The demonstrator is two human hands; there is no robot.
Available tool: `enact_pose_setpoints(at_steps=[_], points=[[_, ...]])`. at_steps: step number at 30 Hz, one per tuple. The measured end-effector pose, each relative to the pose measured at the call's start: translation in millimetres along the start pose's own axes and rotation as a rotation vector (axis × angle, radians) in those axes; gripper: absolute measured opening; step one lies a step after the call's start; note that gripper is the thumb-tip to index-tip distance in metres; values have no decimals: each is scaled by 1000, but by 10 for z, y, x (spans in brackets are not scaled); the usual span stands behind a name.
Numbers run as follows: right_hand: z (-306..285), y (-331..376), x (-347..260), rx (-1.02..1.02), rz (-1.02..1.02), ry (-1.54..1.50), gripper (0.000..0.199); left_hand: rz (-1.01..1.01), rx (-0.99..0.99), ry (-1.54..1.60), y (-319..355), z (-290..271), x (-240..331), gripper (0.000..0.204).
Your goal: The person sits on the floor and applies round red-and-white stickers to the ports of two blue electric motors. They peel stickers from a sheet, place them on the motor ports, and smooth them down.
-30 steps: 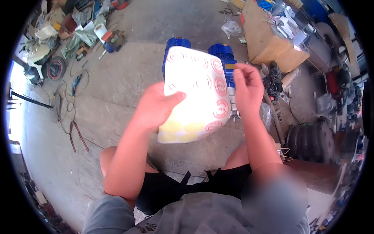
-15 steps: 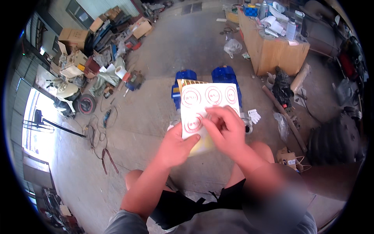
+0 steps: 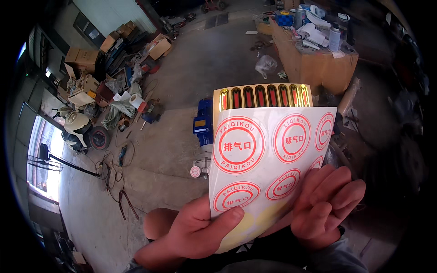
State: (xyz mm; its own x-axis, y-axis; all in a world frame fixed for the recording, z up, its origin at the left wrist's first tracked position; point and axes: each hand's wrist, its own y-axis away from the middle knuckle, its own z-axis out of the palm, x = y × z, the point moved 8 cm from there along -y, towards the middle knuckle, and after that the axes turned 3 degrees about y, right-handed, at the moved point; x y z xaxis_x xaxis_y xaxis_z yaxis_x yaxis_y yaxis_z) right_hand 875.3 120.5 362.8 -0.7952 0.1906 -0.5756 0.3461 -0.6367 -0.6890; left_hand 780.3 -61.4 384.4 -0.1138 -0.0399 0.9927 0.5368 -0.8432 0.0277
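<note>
A white sheet of round stickers (image 3: 268, 141) with red rings and lettering is held up close, tilted and slightly bowed. Its lower part shows bare pale-yellow backing (image 3: 248, 227). My left hand (image 3: 200, 227) grips the sheet's lower left, thumb across the front and the other fingers mostly behind. At the lower right edge, my right hand (image 3: 325, 204) is closed with curled fingers against the sheet, partly covering a sticker. Behind the sheet juts a second sheet of gold and red oblong labels (image 3: 266, 96). A blue motor (image 3: 205, 119) stands beyond, partly hidden; a small round sticker (image 3: 195, 171) shows on its grey fitting.
Boxes and scrap (image 3: 114, 68) are heaped at the far left, near a parked scooter (image 3: 75, 127). Cables (image 3: 109, 168) and a black-framed fan (image 3: 45, 159) are at left. A large cardboard box (image 3: 314, 63) at far right carries bottles and papers. Plastic wrap (image 3: 266, 66) lies beside it.
The sticker sheet has come much closer and shifted right, exposing more of the gold labels behind. My right hand has moved from the sheet's front to its lower right edge.
</note>
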Motion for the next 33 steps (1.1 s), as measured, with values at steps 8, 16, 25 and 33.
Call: enact_pose_setpoints(at_steps=[8,16,25,33], points=[[486,24,864,-466,-30,756,75,-173,140,-78,-433,-477,-998,37],[621,178,1458,-595,172,1016,95,-172,-22,-257,-325,-499,-1345,28],[9,-62,1339,-242,-80,1147,49,-222,125,159,-184,-795,-1458,37],[586,626,1255,-471,393,691,31,-164,151,247,-97,-1010,-1598,44]])
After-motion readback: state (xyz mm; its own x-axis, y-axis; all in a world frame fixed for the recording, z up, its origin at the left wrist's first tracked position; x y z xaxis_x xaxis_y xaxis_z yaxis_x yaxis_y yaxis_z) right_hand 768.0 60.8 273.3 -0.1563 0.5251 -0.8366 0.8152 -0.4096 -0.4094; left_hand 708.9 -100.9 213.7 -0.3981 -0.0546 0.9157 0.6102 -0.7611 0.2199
